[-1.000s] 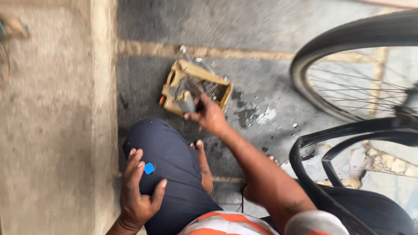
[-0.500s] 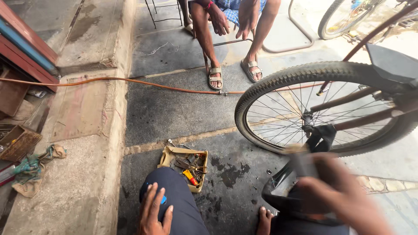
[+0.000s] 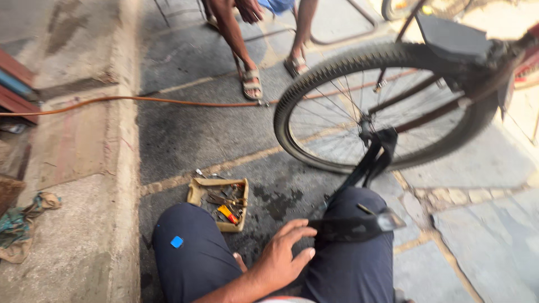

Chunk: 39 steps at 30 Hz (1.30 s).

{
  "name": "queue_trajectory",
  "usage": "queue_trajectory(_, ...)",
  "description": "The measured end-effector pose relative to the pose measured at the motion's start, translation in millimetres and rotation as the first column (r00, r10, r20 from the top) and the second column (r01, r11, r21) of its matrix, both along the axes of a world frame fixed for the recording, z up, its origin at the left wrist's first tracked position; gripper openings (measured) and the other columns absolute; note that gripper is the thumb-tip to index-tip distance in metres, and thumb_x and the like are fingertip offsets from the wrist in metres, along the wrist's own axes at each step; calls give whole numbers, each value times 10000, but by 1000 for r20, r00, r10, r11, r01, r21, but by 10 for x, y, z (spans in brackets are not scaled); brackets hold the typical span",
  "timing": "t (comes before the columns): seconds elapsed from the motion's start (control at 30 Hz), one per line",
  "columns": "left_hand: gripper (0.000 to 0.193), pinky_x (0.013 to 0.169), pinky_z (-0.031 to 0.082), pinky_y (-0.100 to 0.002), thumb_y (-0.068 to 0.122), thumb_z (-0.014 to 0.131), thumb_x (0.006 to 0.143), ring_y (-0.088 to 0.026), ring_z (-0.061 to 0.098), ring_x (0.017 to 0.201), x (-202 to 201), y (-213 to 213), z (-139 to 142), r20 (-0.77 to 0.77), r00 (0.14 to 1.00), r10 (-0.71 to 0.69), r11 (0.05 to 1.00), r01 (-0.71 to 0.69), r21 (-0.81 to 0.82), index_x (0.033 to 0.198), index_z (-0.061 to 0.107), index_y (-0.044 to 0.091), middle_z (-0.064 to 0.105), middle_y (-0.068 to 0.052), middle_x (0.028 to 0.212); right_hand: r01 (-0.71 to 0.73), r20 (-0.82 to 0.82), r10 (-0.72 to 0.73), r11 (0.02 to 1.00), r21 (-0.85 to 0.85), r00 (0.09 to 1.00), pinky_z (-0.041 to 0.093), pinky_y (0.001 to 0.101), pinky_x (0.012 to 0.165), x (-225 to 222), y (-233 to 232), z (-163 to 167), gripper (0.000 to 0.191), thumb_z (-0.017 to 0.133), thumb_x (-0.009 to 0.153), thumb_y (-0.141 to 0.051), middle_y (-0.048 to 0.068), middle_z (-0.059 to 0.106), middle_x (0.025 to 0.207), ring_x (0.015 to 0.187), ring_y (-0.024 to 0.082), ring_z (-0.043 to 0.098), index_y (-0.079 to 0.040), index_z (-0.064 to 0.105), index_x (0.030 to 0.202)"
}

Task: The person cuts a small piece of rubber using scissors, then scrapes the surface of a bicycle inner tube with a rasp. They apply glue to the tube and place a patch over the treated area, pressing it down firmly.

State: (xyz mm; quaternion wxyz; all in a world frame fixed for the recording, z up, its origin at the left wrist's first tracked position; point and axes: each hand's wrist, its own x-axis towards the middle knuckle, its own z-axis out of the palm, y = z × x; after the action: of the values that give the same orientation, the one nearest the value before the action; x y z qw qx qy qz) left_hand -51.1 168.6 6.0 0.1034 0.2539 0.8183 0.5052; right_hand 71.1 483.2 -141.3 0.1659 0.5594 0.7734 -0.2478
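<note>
a: what room do i have around the hand?

b: i see one hand (image 3: 281,255) low in the middle, between the two knees in dark trousers. which hand it is i cannot tell for sure. its fingers are spread apart and it holds nothing. the other hand is not in view.

a: and the edges?

b: on the left a raised kerb (image 3: 120,168) runs up the view, with a rag (image 3: 22,224) lying on it. in front of the left knee there is a small tray (image 3: 220,203) full of tools, on the dark floor. the floor between the tray and the wheel (image 3: 382,106) is open, with a wet stain. an orange hose (image 3: 140,101) crosses the ground farther away, and beyond it stand another person's feet in sandals (image 3: 252,81).

a: where is the strap?

b: the black strap (image 3: 351,227) lies across the right knee, just beside the fingertips; if they touch it, i cannot tell. it goes up from the knee to the middle of the wheel. the wheel stands upright, near, in front of the right knee.
</note>
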Motion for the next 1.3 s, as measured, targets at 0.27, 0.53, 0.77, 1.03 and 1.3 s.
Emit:
queue_trajectory(0.27,568,1106,455,-439,264,756,911,-372,547,1345,-204,660,-119,-10,983,-186,982,185,-47,1403,561,56,549,-198,1437,-146,-189,219,930,338,957,544,512,878,417,228,-412,576,732,877,-403,304,720,1061,1004,463,680,-43,647,1318)
queue_trajectory(0.53,483,984,526,-382,268,816,889,-290,646,1147,-303,942,54,-91,965,-245,966,235,-109,1291,635,72,609,-142,1227,18,-549,-571,702,-711,610,492,296,543,-242,532,334,750,398,989,-674,61,637,682,552,157,593,-6,737,943)
queue_trajectory(0.77,489,759,525,-292,352,733,890,-150,633,812,-221,1023,160,532,794,-295,910,403,-96,1285,618,87,686,-54,870,-282,-898,-337,866,-413,282,600,278,774,-1303,675,990,253,667,951,-114,29,706,964,860,132,701,-15,665,1183)
queue_trajectory(1.03,279,744,526,-291,181,650,997,-118,628,780,-97,1004,-151,801,452,-393,901,15,433,1126,658,-67,692,-51,893,-530,-814,564,737,420,140,545,346,746,-1891,252,1530,299,699,940,-10,59,644,882,802,180,656,-73,645,1227)
queue_trajectory(1.3,238,795,540,-238,116,680,942,-82,655,872,-62,914,-170,671,705,-230,958,43,282,1146,650,-3,719,-13,970,-565,-682,692,669,483,237,556,413,756,-1943,232,1220,199,780,920,-142,117,726,936,861,308,711,-82,716,1098)
